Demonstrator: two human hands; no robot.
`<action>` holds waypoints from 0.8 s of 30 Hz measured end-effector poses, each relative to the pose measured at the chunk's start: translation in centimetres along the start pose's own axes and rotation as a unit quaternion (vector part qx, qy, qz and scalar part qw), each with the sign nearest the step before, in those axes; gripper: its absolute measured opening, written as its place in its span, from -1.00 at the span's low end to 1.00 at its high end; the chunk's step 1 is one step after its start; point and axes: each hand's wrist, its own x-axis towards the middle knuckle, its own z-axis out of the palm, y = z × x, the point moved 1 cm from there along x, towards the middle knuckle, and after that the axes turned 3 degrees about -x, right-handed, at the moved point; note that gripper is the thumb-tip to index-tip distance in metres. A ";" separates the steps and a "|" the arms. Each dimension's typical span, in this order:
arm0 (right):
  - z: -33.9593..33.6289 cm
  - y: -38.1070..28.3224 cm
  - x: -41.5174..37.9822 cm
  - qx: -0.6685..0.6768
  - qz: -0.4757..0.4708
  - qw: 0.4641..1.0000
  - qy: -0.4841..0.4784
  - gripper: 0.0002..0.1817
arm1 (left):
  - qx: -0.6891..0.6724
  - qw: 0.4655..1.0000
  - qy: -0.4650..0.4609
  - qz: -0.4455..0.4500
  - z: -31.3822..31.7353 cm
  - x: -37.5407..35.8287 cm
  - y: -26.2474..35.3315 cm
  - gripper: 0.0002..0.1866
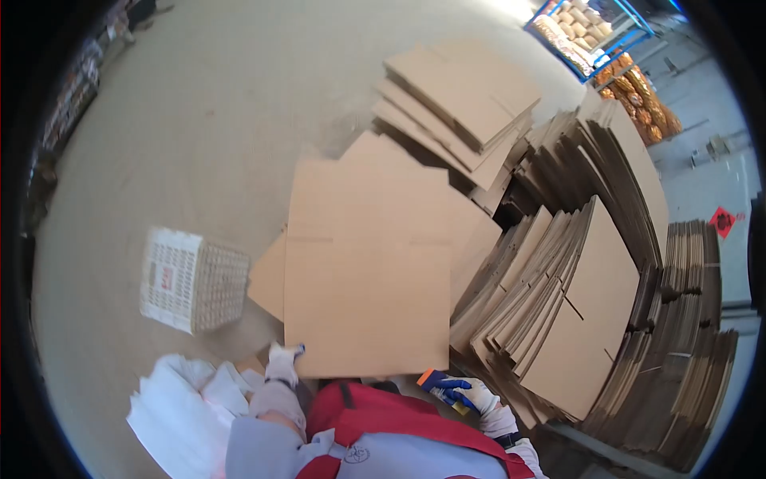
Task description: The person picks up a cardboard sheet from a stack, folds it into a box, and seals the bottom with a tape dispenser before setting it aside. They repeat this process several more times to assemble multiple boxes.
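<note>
Grey floor [223,144] extends to the left, while stacked cardboard crowds the right. A broad sheet [367,287] lies directly before the red apron [383,415], over other pieces [476,227] turned at different angles; its near edge sits close to the apron, presumably so that both hands can reach it. The gloved left hand [282,365] has its fingers grasping the sheet's near left corner, a hold that would seem to steady it. The right hand [475,395], also gloved, curls its fingers around an orange-tipped tool [433,380], of a kind that cannot be told, just beside the near right corner. Farther right, a stack [590,311] leans on edge, probably for easy separation; beyond the sheet, a pile [471,88] lies skewed. At left, a white basket [171,279] stands near the cardboard, apparently within easy reach.
</note>
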 end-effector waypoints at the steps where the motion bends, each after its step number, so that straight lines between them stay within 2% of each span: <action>1: -0.2 -0.7 0.7 -0.032 -0.015 0.999 0.018 -0.68 | -0.036 0.996 -0.076 0.015 -1.3 1.3 -2.5 -0.19; 2: -0.8 -1.3 1.4 -0.031 -0.041 0.998 0.022 -0.68 | -0.073 0.985 -0.152 0.029 -2.1 1.9 -2.7 -0.37; 3: -1.3 -1.7 2.0 -0.076 -0.114 0.989 0.051 -0.68 | -0.077 0.986 -0.142 0.050 -3.1 0.7 -0.5 -0.37; 5: -2.7 -2.3 3.1 -0.162 -0.267 0.943 0.111 -0.66 | -0.083 0.969 -0.202 0.117 -6.3 -5.5 2.2 -0.59; 6: -3.8 -2.8 4.2 -0.143 -0.265 0.951 0.075 -0.67 | -0.084 0.971 -0.186 0.127 -7.9 -10.3 4.5 -0.59; 7: -4.0 -4.0 4.5 -0.103 -0.300 0.943 0.103 -0.69 | -0.121 0.955 -0.201 0.181 -9.3 -16.0 8.0 -0.58; 8: -3.4 -8.1 2.3 -0.124 -0.338 0.925 0.119 -0.71 | -0.152 0.936 -0.218 0.230 -10.2 -21.5 10.6 -0.58; 9: -3.1 -10.4 2.0 -0.161 -0.348 0.917 0.115 -0.71 | -0.146 0.939 -0.209 0.232 -10.7 -26.7 12.3 -0.58; 11: -1.8 -13.7 0.7 -0.209 -0.432 0.862 0.162 -0.70 | -0.033 0.912 -0.261 0.315 -9.7 -34.8 14.7 -0.61; 12: -1.1 -15.1 -0.2 -0.237 -0.466 0.831 0.188 -0.69 | -0.037 0.881 -0.328 0.338 -8.6 -36.6 14.6 -0.55; 14: -0.4 -17.0 -2.6 -0.297 -0.458 0.807 0.223 -0.68 | 0.043 0.837 -0.364 0.407 -4.6 -39.6 15.0 -0.44; 15: -0.6 -17.6 -3.8 -0.293 -0.460 0.809 0.219 -0.68 | 0.005 0.804 -0.434 0.407 -1.9 -40.6 15.7 -0.44; 16: -1.2 -17.9 -4.9 -0.321 -0.415 0.814 0.249 -0.65 | 0.023 0.783 -0.450 0.428 0.0 -42.8 16.9 -0.43; 17: -2.2 -17.9 -5.4 -0.348 -0.368 0.815 0.281 -0.62 | 0.107 0.708 -0.430 0.550 2.1 -43.0 17.8 -0.41; 19: -4.4 -17.7 -6.5 -0.366 -0.337 0.809 0.312 -0.54 | 0.202 0.629 -0.419 0.622 4.1 -44.1 20.1 -0.38; 20: -5.1 -18.1 -7.6 -0.374 -0.312 0.817 0.309 -0.47 | 0.243 0.630 -0.373 0.636 4.7 -43.5 21.2 -0.38; 21: -4.9 -18.3 -8.7 -0.372 -0.298 0.821 0.313 -0.47 | 0.096 0.706 -0.439 0.548 5.9 -41.0 21.9 -0.41; 22: -4.4 -18.9 -9.5 -0.416 -0.278 0.800 0.332 -0.43 | 0.138 0.685 -0.297 0.650 5.5 -39.8 24.8 -0.36; 23: -3.7 -19.2 -10.0 -0.458 -0.256 0.777 0.347 -0.39 | 0.174 0.642 -0.148 0.732 5.1 -38.7 28.4 -0.30; 24: -2.9 -19.6 -10.2 -0.455 -0.242 0.783 0.349 -0.39 | 0.194 0.570 -0.042 0.797 5.0 -39.8 31.3 -0.28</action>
